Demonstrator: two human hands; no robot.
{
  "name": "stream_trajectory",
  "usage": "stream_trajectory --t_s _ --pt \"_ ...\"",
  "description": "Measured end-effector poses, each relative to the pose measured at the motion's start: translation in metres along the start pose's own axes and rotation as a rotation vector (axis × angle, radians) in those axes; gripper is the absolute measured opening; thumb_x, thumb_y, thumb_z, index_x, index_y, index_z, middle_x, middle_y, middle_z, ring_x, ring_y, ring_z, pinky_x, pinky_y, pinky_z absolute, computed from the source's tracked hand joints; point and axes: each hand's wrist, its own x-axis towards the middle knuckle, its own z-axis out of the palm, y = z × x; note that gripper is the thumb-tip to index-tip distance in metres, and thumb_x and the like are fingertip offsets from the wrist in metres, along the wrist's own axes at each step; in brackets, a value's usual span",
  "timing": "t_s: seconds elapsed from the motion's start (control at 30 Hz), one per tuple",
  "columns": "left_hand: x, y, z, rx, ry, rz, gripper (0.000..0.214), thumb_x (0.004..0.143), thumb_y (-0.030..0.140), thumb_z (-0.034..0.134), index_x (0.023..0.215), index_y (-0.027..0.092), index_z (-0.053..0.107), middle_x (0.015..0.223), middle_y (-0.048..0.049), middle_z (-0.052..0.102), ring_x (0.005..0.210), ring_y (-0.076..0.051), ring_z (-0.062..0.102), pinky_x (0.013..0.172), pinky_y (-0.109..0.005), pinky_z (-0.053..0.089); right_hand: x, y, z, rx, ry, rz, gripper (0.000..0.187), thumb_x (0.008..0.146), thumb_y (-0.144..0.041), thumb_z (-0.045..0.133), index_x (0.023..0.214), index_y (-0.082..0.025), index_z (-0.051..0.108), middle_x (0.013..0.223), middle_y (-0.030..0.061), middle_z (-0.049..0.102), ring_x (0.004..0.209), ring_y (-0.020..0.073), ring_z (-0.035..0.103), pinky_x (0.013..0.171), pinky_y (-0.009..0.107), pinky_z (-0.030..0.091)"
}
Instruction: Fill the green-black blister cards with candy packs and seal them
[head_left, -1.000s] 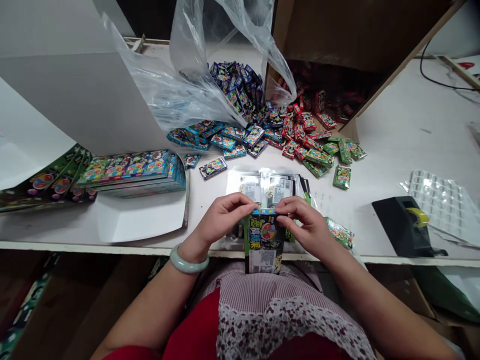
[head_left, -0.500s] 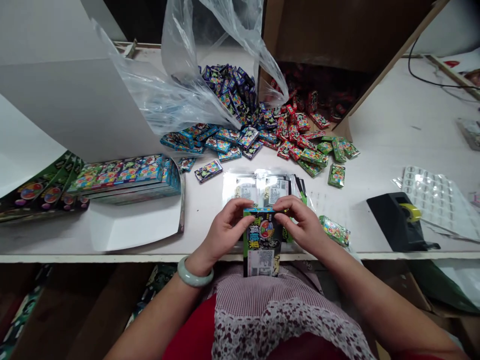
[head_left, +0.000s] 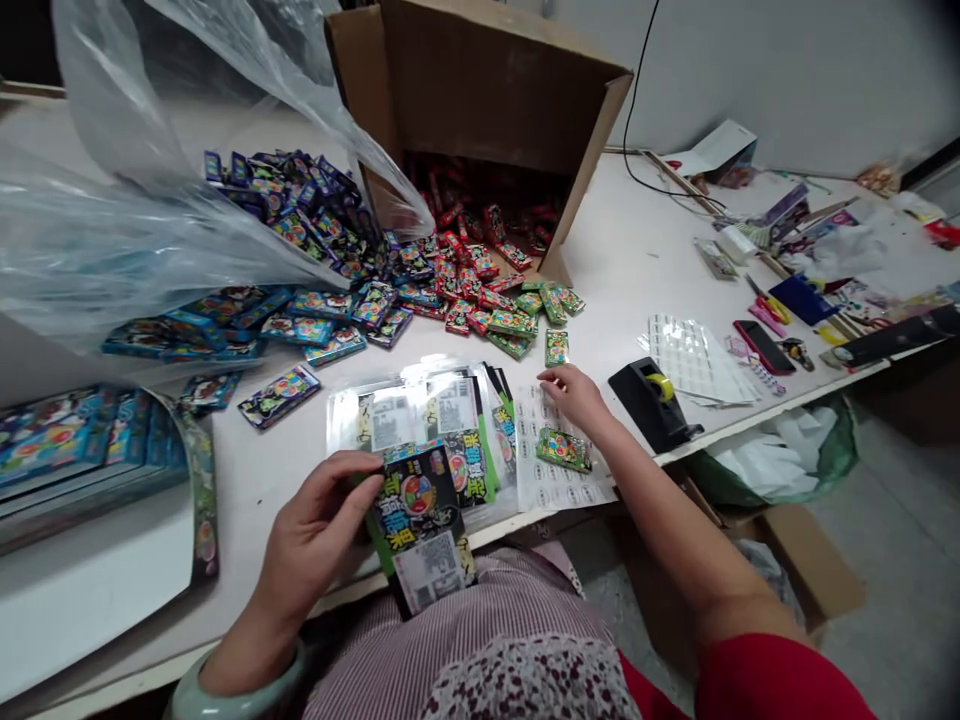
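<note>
Packet (head_left: 420, 520) in left hand (head_left: 319, 530), right hand (head_left: 581, 405) at sticker sheet (head_left: 531, 455)

Left fingers (head_left: 352, 508) pinch the packet's upper left corner; it slants down and rightward from them, at the bench (head_left: 247, 500) edge. Whether the right fingers (head_left: 561, 377) hold anything is unclear.

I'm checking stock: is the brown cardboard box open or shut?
Open: the cardboard box gapes forward, red packs lying in its mouth.

My left fingers (head_left: 352, 463) held a black, green-edged packet (head_left: 421, 520) slanting over the desk's (head_left: 247, 480) near edge; a white sticker sheet (head_left: 555, 492) lay at that edge.
</note>
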Motion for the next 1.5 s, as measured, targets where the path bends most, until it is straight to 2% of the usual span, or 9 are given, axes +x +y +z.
stream_trajectory --t_s 0.13,0.4,0.5,0.6,0.7,0.83,1.03,1.33,1.5 --pt "-0.002 -0.007 0.001 0.020 0.005 -0.036 0.014 0.084 0.030 0.061 0.096 0.024 0.062 0.096 -0.0005 0.064 0.090 -0.017 0.063 0.082 -0.027 0.052 0.009 0.028 -0.003 -0.038 0.019 0.032 0.008 0.074 -0.018 0.063 0.078 -0.019 0.069 0.086 0.0037 0.061 0.074 0.0158 0.057 0.081 0.034 0.044" --pt "0.002 -0.005 0.005 -0.022 0.013 -0.038 0.012 0.083 0.030 0.061 0.093 0.023 0.063 0.095 -0.0014 0.064 0.089 -0.017 0.062 0.080 -0.027 0.051 -0.016 0.037 -0.012 0.161 -0.044 0.025 0.020 0.075 -0.038 0.061 0.076 -0.018 0.062 0.089 0.0037 0.060 0.071 0.0140 0.058 0.073 0.031 0.048" --pt "0.004 -0.002 0.012 -0.053 0.029 -0.040 0.012 0.082 0.029 0.062 0.091 0.022 0.062 0.091 -0.0021 0.063 0.085 -0.016 0.061 0.075 -0.026 0.051 -0.026 0.003 -0.023 0.293 -0.175 -0.035 0.025 0.079 -0.043 0.057 0.076 -0.018 0.059 0.086 0.0034 0.061 0.077 0.0150 0.059 0.076 0.031 0.047" --pt "0.005 0.002 0.018 -0.078 0.056 -0.027 0.011 0.080 0.027 0.063 0.088 0.020 0.060 0.086 -0.0013 0.062 0.081 -0.015 0.060 0.073 -0.026 0.050 -0.035 -0.062 -0.021 0.467 -0.465 -0.238 0.021 0.080 -0.038 0.061 0.074 -0.018 0.059 0.093 0.0042 0.062 0.088 0.0158 0.058 0.084 0.033 0.044" --pt "0.005 0.004 0.020 -0.113 0.045 -0.025 0.009 0.081 0.025 0.061 0.088 0.020 0.059 0.082 -0.0005 0.060 0.077 -0.013 0.058 0.070 -0.025 0.048 -0.036 -0.122 -0.004 0.427 -0.637 -0.384 0.015 0.081 -0.032 0.061 0.074 -0.019 0.061 0.090 0.0036 0.063 0.088 0.0155 0.058 0.084 0.033 0.043" --pt "0.003 0.006 0.018 -0.146 0.015 -0.038 0.007 0.083 0.023 0.059 0.089 0.020 0.058 0.082 -0.0006 0.059 0.076 -0.013 0.056 0.068 -0.025 0.047 -0.026 -0.156 0.025 0.308 -0.796 -0.299 0.011 0.080 -0.027 0.061 0.074 -0.018 0.061 0.072 0.0012 0.062 0.068 0.0133 0.055 0.069 0.029 0.045" --pt "0.004 0.004 0.019 -0.198 0.015 -0.049 0.009 0.084 0.028 0.058 0.086 0.020 0.058 0.077 0.0006 0.057 0.073 -0.013 0.054 0.066 -0.026 0.045 -0.018 -0.155 0.041 0.143 -0.786 -0.206 0.012 0.079 -0.028 0.063 0.073 -0.018 0.064 0.071 0.0027 0.065 0.064 0.0131 0.054 0.060 0.026 0.044" --pt "0.007 0.003 0.026 -0.139 0.092 -0.046 0.014 0.077 0.026 0.067 0.081 0.021 0.055 0.077 0.0006 0.057 0.076 -0.014 0.055 0.072 -0.029 0.046 -0.013 -0.153 0.052 0.156 -0.755 -0.159 0.012 0.073 -0.028 0.068 0.067 -0.018 0.064 0.063 0.0016 0.063 0.059 0.0131 0.053 0.055 0.026 0.040" --pt "-0.002 0.007 0.025 -0.227 0.020 -0.079 0.025 0.077 0.024 0.065 0.098 0.021 0.053 0.092 -0.0034 0.061 0.086 -0.016 0.060 0.076 -0.029 0.050 -0.006 -0.136 0.063 0.371 -0.876 0.084 0.013 0.065 -0.026 0.071 0.071 -0.018 0.063 0.063 -0.0015 0.062 0.056 0.0113 0.053 0.053 0.024 0.041"
